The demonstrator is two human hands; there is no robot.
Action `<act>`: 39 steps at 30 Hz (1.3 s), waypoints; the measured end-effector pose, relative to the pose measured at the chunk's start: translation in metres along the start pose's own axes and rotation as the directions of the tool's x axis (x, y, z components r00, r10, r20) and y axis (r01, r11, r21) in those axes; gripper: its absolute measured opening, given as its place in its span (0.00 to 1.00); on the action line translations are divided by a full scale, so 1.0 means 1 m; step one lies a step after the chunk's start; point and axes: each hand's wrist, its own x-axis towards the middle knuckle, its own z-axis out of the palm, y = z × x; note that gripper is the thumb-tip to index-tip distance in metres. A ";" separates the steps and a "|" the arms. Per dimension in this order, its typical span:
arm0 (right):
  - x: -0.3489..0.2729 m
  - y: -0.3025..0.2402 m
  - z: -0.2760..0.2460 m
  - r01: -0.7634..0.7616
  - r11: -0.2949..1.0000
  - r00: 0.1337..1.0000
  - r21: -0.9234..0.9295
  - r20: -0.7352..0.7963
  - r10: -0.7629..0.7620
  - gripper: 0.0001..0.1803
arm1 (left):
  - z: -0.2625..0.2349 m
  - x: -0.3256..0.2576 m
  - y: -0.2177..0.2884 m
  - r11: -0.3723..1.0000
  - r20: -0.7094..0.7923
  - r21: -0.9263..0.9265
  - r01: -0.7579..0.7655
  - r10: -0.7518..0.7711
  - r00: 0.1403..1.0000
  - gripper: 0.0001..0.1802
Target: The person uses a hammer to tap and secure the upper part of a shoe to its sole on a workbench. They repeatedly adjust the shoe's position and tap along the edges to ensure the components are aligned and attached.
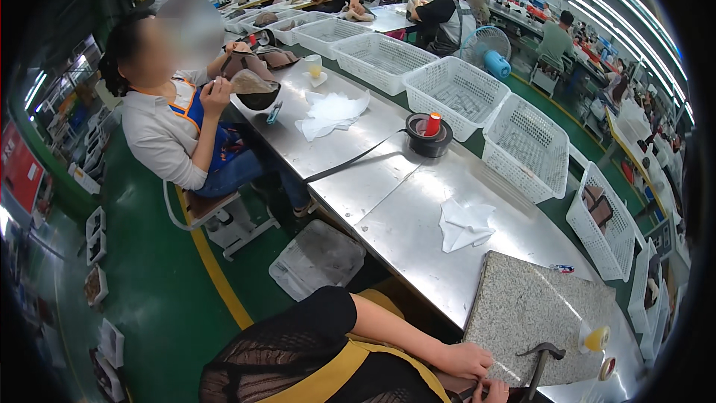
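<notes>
In the head view, the person's left hand (466, 360) rests at the near corner of a speckled granite slab (544, 298) that lies on the steel table (395, 201). Its fingers are curled close together. The right hand (496, 390) shows only as a few fingertips at the picture's lower edge, just beside the left. Between them lies a small dark piece (456, 387), mostly cut off by the frame, and I cannot tell whether either hand actually grips it or only steadies it. A black hammer (542, 364) lies on the slab just right of the hands, its head up and away from them, untouched. By my reading the step in hand is positioning that piece at the slab's edge, with no striking yet. Any further handling calls for one hand to hold the piece flat against the stone while the other is free for the hammer (the right is the nearer). Farther along the table lie a folded white cloth (464, 225), a black roll of strap (427, 142) with a red cap on it, and a row of white mesh baskets (526, 145). Across the table to the left, a seated co-worker (168, 130) holds a dark shoe part (253, 86) up to their hands.
</notes>
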 end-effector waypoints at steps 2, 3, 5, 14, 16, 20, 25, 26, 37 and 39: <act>0.000 -0.001 -0.002 -0.009 1.000 1.000 0.014 0.010 0.008 0.08 | -0.002 0.001 0.002 1.000 -0.008 -0.006 0.003 -0.003 1.000 0.08; 0.001 -0.001 -0.002 -0.012 1.000 1.000 0.014 0.019 0.011 0.08 | -0.002 0.001 0.002 1.000 -0.008 -0.009 0.007 -0.007 1.000 0.08; 0.001 -0.001 -0.003 -0.017 1.000 0.999 0.015 0.039 0.016 0.07 | 0.000 0.000 0.002 1.000 -0.008 -0.015 0.016 -0.016 1.000 0.08; -0.004 0.007 0.004 -0.055 0.998 0.997 0.019 0.061 0.053 0.08 | -0.004 0.002 0.003 1.000 -0.021 -0.001 -0.024 0.024 0.999 0.09; -0.003 0.007 0.005 -0.025 1.000 0.999 -0.004 0.038 0.025 0.08 | -0.002 0.001 0.000 1.000 -0.010 0.000 -0.030 0.030 0.999 0.09; -0.002 0.005 0.002 -0.040 0.999 0.998 0.016 0.052 0.039 0.09 | -0.004 0.002 0.001 1.000 0.009 -0.019 -0.023 0.023 1.000 0.10; -0.005 0.006 0.003 -0.057 0.998 0.997 0.010 0.062 0.056 0.09 | -0.004 0.003 0.002 0.999 0.008 -0.003 -0.037 0.037 0.999 0.10; -0.006 0.006 0.003 -0.059 0.998 0.997 0.010 0.059 0.058 0.09 | -0.005 0.003 0.002 0.999 0.009 -0.002 -0.040 0.040 0.999 0.10; -0.005 0.006 0.001 -0.166 0.970 0.983 0.178 0.114 0.147 0.09 | -0.006 0.002 0.002 0.999 0.020 0.021 -0.034 0.034 0.999 0.09; -0.005 0.008 0.001 -0.212 0.952 0.972 0.221 0.150 0.182 0.09 | -0.006 0.002 0.002 0.999 0.021 0.034 -0.037 0.036 0.999 0.09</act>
